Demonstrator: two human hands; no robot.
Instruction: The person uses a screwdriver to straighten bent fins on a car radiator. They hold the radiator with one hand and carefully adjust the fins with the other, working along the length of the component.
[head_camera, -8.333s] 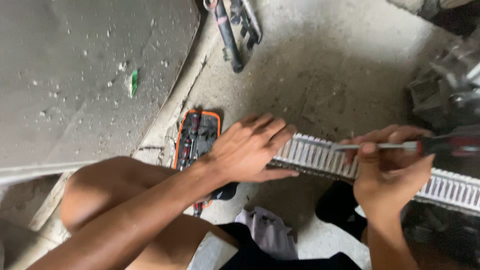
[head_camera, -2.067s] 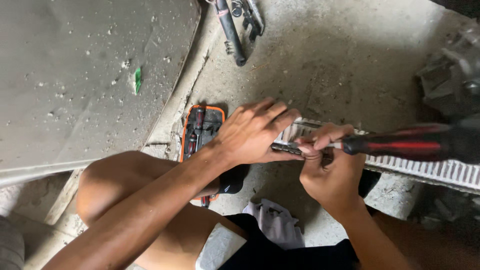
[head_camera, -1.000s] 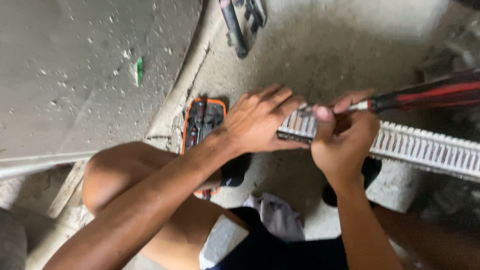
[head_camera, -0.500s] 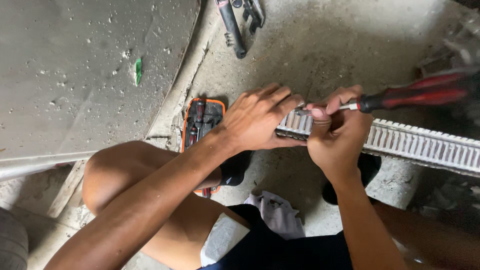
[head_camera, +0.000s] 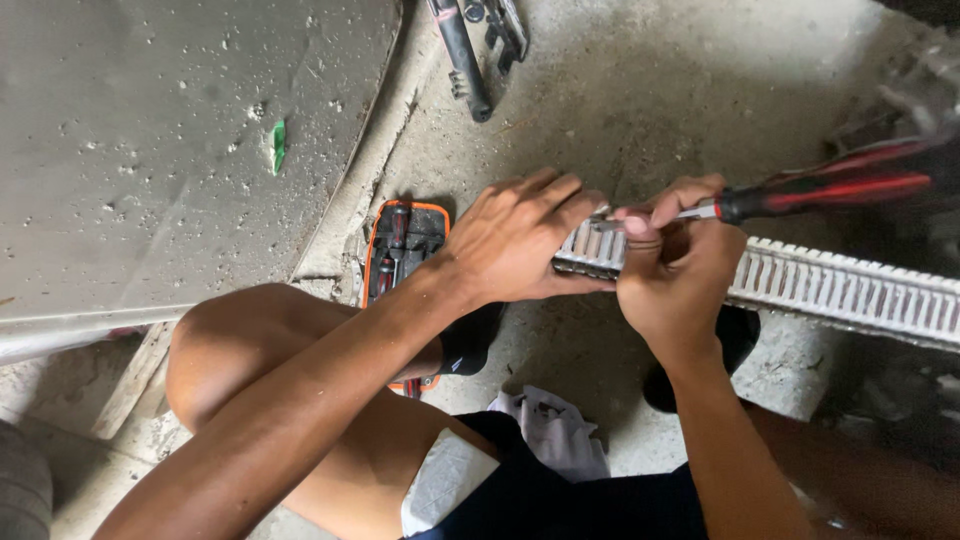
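My left hand (head_camera: 520, 240) lies flat over the left end of a long white slotted plastic strip (head_camera: 840, 285), pressing it down. My right hand (head_camera: 675, 265) is closed around the metal shaft of a red and black screwdriver (head_camera: 820, 192), whose handle points to the right. The tip sits at the strip's left end, just beside my left fingertips. My bare left knee (head_camera: 230, 350) is bent below the hands.
An orange and black tool case (head_camera: 400, 250) with screwdriver bits lies open on the concrete floor beside my left wrist. A dark metal tool (head_camera: 470, 50) lies at the top. A large grey metal panel (head_camera: 150, 150) fills the left. A white cloth (head_camera: 550, 435) rests on my lap.
My right hand has slid left along the strip to meet my left hand at its end. The screwdriver handle has tilted lower, nearer to level.
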